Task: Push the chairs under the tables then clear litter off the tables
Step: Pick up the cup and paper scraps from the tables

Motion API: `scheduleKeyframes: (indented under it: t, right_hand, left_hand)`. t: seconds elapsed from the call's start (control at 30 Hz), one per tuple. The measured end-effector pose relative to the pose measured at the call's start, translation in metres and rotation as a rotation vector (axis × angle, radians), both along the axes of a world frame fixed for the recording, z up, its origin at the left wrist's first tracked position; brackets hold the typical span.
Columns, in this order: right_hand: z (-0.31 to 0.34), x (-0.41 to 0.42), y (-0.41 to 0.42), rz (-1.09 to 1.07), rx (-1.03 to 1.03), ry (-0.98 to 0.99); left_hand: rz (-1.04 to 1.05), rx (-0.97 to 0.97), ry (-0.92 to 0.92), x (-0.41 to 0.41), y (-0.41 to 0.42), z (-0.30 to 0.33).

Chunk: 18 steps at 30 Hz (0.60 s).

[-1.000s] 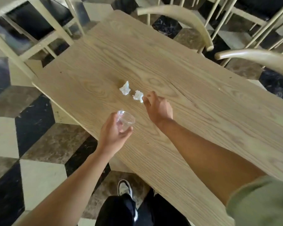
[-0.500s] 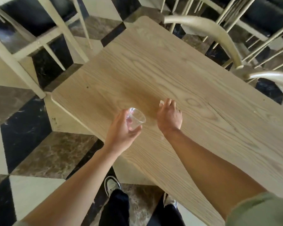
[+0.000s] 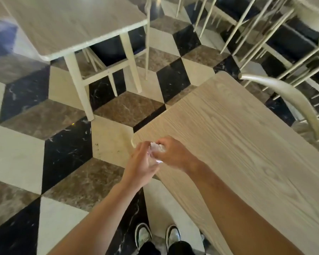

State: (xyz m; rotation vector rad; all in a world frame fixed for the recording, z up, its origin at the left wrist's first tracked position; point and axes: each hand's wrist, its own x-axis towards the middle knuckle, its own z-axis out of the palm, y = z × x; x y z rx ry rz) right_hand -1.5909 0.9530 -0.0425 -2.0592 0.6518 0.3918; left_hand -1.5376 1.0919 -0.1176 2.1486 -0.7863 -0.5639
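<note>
My left hand (image 3: 141,165) grips a clear plastic cup (image 3: 156,160) at the near-left corner of the light wooden table (image 3: 247,144). My right hand (image 3: 173,153) holds crumpled white paper scraps (image 3: 157,146) pinched in its fingers, right against the cup's mouth. The two hands touch over the table corner. The cup is mostly hidden between them. No litter shows on the visible tabletop. A curved-back pale chair (image 3: 291,100) stands at the table's far right side.
A second pale table (image 3: 66,24) stands at the upper left with a dark-seated chair (image 3: 114,50) tucked beneath it. More spindle-back chairs (image 3: 265,34) crowd the upper right. The floor (image 3: 44,140) has a black, white and brown cube pattern. My shoes (image 3: 157,234) are below.
My right hand picked the two paper scraps off the table and brought them to the cup in my left hand. Both hands moved to the table's corner as my view swung left.
</note>
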Motion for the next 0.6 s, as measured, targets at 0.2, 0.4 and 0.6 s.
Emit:
scheduleKeyframes:
  t: [0.2, 0.4, 0.6]
  right_hand:
    - [0.021, 0.066, -0.015, 0.223, -0.002, 0.119]
    - [0.021, 0.113, -0.065, 0.089, -0.009, -0.056]
    - [0.003, 0.122, -0.082, -0.281, -0.349, -0.405]
  left_hand:
    - [0.08, 0.005, 0.07, 0.037, 0.003, 0.004]
    - [0.106, -0.03, 0.076, 0.085, -0.065, 0.017]
    - [0.031, -0.264, 0.167, 0.106, -0.141, 0.045]
